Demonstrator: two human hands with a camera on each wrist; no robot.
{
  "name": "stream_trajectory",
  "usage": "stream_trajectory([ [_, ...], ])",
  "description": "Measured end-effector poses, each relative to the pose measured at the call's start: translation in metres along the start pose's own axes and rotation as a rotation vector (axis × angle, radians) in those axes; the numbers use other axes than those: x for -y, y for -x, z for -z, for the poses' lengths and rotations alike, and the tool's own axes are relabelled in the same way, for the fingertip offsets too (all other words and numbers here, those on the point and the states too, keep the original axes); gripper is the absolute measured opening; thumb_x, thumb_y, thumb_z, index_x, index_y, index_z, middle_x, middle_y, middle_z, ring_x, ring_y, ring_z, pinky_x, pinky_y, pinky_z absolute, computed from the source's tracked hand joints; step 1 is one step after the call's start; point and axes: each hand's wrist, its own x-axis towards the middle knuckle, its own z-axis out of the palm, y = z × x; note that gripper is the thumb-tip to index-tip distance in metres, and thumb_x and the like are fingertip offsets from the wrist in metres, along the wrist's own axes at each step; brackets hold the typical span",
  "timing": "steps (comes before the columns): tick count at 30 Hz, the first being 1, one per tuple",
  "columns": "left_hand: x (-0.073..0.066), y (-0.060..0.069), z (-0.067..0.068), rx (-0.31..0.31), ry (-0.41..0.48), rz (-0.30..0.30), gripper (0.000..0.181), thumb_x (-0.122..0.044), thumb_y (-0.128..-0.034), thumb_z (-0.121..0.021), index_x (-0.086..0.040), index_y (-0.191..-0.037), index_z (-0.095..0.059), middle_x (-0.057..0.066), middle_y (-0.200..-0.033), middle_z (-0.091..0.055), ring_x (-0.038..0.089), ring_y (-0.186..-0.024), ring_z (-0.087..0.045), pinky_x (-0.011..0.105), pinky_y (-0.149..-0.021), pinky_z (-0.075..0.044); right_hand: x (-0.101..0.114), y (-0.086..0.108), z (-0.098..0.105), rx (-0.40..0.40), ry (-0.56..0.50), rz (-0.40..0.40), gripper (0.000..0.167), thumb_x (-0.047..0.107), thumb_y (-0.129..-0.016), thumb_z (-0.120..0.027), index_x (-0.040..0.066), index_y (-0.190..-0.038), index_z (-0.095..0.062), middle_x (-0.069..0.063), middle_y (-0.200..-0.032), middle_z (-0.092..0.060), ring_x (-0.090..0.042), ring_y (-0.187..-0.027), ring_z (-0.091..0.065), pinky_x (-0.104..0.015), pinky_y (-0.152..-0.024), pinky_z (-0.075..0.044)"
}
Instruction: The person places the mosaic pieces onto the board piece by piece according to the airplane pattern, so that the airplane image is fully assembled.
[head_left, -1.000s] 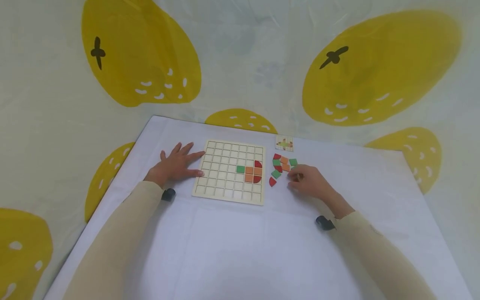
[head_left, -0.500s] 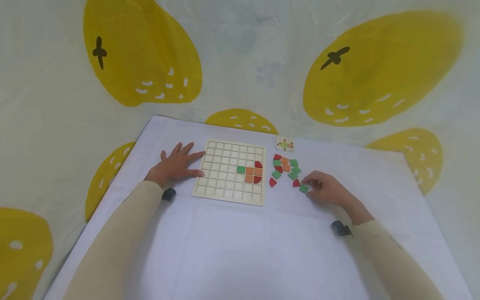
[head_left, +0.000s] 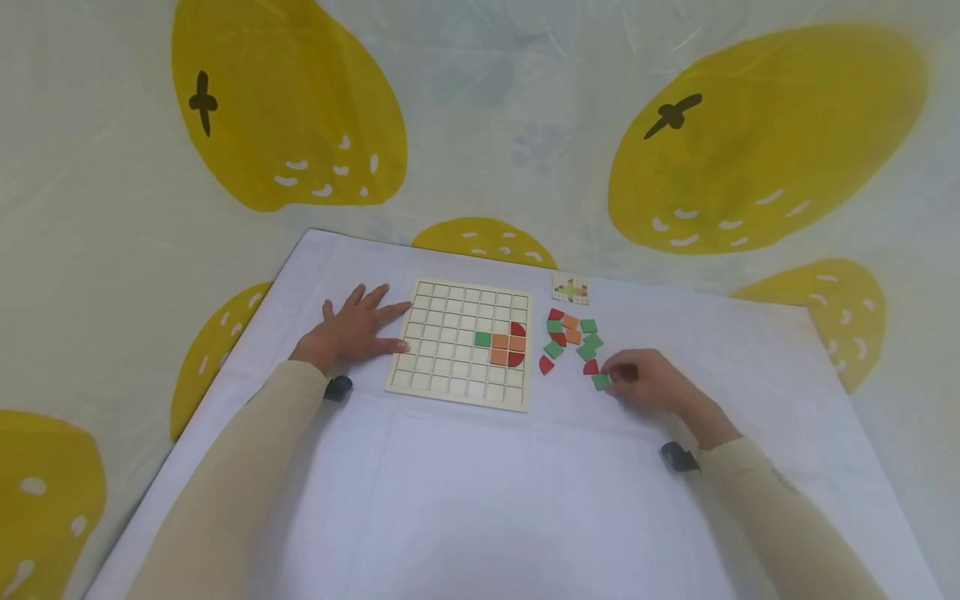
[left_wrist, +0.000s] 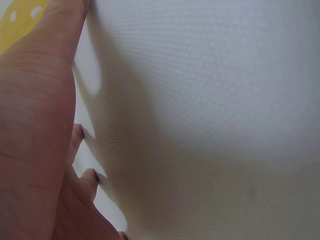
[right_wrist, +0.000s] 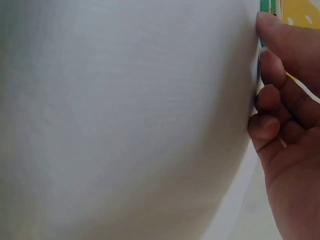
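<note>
Right grip [head_left: 649, 380] touches a flat, square green tile [head_left: 601, 382].

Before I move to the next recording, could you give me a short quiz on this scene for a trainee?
1. Multiple choice: what colour is the tile at the fingertips of the right hand?
A) orange
B) green
C) blue

2. True or false: the left hand is spread out, its thumb at the left edge of the gridded board.

3. Count: how many orange squares lie on that board?

Key:
1. B, the green tile.
2. True.
3. Three.
</note>
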Motion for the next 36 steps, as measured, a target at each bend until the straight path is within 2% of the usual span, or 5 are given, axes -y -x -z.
stream_trajectory([
  [6, -0.002, 0.001, 0.002, 0.017, -0.005, 0.005, 0.088, -0.083, -0.0879, -0.055, -0.048, -0.163, -0.025, 0.005, -0.179, -0.003, 0.047, -0.163, 0.003, 0.088, -0.115, -0.002, 0.006, 0.003, -0.002, 0.016, 0.006, -0.007, 0.033, 0.023, -0.091, -0.082, 0.01, -0.121, -0.075, -0.006, -0.101, -0.071, -0.023, -0.095, -0.059, -0.029, -0.081, -0.055],
  [12, -0.001, 0.001, 0.002, 0.009, -0.007, 0.002, 0.088, -0.083, -0.0874, -0.055, -0.048, -0.163, -0.026, 0.005, -0.179, -0.004, 0.047, -0.163, 0.003, 0.088, -0.114, -0.003, 0.012, 0.007, -0.003, 0.029, 0.017, 0.006, 0.037, 0.024, -0.091, -0.082, 0.009, -0.124, -0.074, -0.004, -0.103, -0.072, -0.021, -0.094, -0.059, -0.031, -0.082, -0.056],
  [23, 0.001, 0.0, 0.003, 0.021, 0.006, 0.007, 0.089, -0.084, -0.0866, -0.055, -0.048, -0.163, -0.026, 0.005, -0.179, -0.004, 0.047, -0.163, 0.003, 0.088, -0.114, -0.003, 0.03, 0.001, -0.007, -0.015, -0.032, 0.196, 0.028, 0.017, -0.089, -0.083, 0.007, -0.114, -0.077, 0.001, -0.088, -0.068, -0.017, -0.087, -0.057, -0.02, -0.071, -0.051],
  [30, 0.0, 0.0, 0.002, 0.016, 0.009, 0.003, 0.088, -0.085, -0.0866, -0.054, -0.05, -0.162, -0.025, 0.004, -0.179, -0.004, 0.046, -0.163, 0.004, 0.088, -0.114, -0.002, 0.041, -0.007, -0.011, -0.002, -0.028, 0.147, 0.026, 0.022, -0.091, -0.082, 0.012, -0.115, -0.078, 0.001, -0.091, -0.07, -0.018, -0.089, -0.059, -0.022, -0.074, -0.054],
  [36, -0.002, 0.0, 0.003, 0.025, 0.013, 0.011, 0.088, -0.083, -0.0871, -0.056, -0.049, -0.163, -0.026, 0.005, -0.179, -0.003, 0.046, -0.163, 0.005, 0.089, -0.114, -0.002, 0.054, -0.014, -0.013, -0.007, -0.039, 0.171, 0.024, 0.021, -0.091, -0.082, 0.013, -0.114, -0.079, 0.002, -0.089, -0.07, -0.018, -0.088, -0.059, -0.023, -0.073, -0.053],
])
